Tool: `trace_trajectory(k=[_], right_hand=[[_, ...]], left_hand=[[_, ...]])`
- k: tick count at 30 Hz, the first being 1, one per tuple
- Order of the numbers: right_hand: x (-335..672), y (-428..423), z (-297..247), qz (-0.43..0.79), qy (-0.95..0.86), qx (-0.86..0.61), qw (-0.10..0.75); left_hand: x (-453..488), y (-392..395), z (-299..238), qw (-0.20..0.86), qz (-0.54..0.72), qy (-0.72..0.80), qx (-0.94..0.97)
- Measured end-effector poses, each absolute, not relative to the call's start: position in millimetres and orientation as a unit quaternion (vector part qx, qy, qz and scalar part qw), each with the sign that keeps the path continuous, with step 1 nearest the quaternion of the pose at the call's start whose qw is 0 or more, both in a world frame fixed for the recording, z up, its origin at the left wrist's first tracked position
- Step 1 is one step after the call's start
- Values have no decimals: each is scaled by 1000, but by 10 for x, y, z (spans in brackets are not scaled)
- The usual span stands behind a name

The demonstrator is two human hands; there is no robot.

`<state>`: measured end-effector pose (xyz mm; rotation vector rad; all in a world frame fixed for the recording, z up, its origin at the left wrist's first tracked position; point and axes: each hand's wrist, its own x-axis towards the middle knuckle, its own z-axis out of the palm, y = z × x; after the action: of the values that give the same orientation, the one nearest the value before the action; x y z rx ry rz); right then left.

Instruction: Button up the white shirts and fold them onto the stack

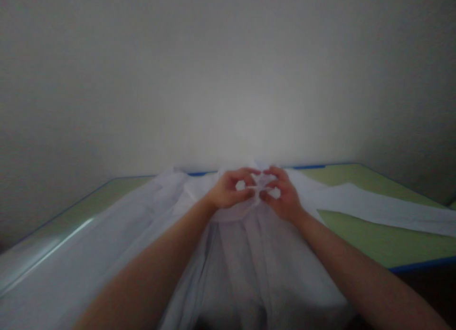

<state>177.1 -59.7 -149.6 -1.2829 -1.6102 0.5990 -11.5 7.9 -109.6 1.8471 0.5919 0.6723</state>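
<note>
A white long garment (228, 258), which looks like a coat or shirt, lies spread over a green table and hangs down its near side. Both hands meet near its upper middle. My left hand (233, 187) pinches the white fabric between thumb and fingers. Facing it, my right hand (281, 192) is closed in a similar pinch on the same fabric, a small gap away. Cloth is bunched between the fingertips; whether a button is there is too blurred to tell. One sleeve (377, 208) stretches out to the right.
The green table top (370, 242) has a blue edge (423, 263). A plain grey wall (228, 82) rises behind it. On the left, more white cloth (117, 225) covers the table, with a bright glossy streak (67, 242) beside it.
</note>
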Motion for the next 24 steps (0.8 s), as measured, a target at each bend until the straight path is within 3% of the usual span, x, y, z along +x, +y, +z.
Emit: trace_trajectory(k=[10, 18, 24], right_hand=[[1718, -605, -1534, 337, -671, -546, 372], [1741, -580, -1633, 322, -644, -607, 337], [1756, -582, -1607, 362, -666, -556, 341]], left_hand=[[-107, 82, -1163, 426, 165, 329, 827], [-86, 64, -1131, 416, 144, 339, 832], [-53, 43, -1191, 428, 121, 342, 828]])
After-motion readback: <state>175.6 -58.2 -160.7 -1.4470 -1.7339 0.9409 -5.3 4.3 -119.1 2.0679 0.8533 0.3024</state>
